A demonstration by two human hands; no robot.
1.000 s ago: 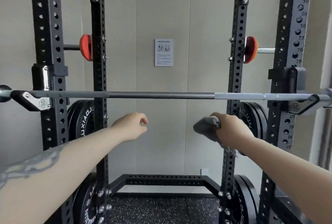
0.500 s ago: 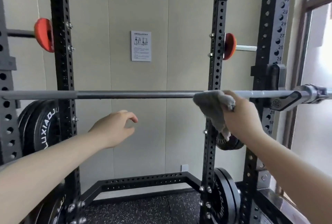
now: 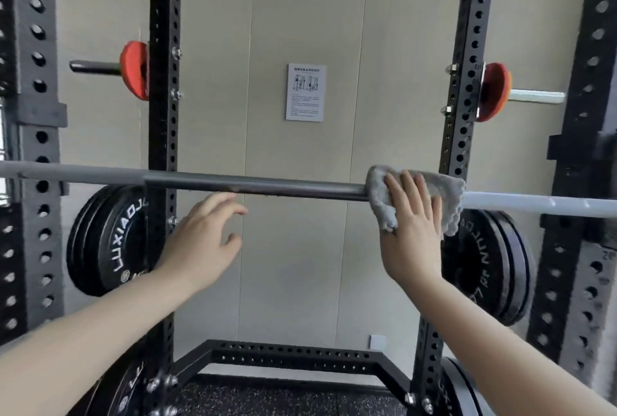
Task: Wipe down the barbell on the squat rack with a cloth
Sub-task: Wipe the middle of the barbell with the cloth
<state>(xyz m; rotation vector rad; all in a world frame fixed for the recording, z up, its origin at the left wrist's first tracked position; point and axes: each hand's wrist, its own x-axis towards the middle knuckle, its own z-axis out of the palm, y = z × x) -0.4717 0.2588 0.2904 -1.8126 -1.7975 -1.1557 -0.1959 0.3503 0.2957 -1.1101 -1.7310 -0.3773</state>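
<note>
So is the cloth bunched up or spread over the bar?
Spread: the cloth drapes over the bar, right hand flat on it.

Soft even daylight, blurred warped edges

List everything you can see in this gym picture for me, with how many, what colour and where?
barbell: one, grey and dark steel, lying across the rack
cloth: one, grey, draped over the barbell at right
squat rack: one, black, holed uprights all round
weight plates: several, black, stored low at both sides
orange discs: two, on side pegs up high
paper notice: one, white, on the back wall
left hand: open, just under the barbell, holding nothing
right hand: fingers straight, pressing the cloth to the barbell
</note>
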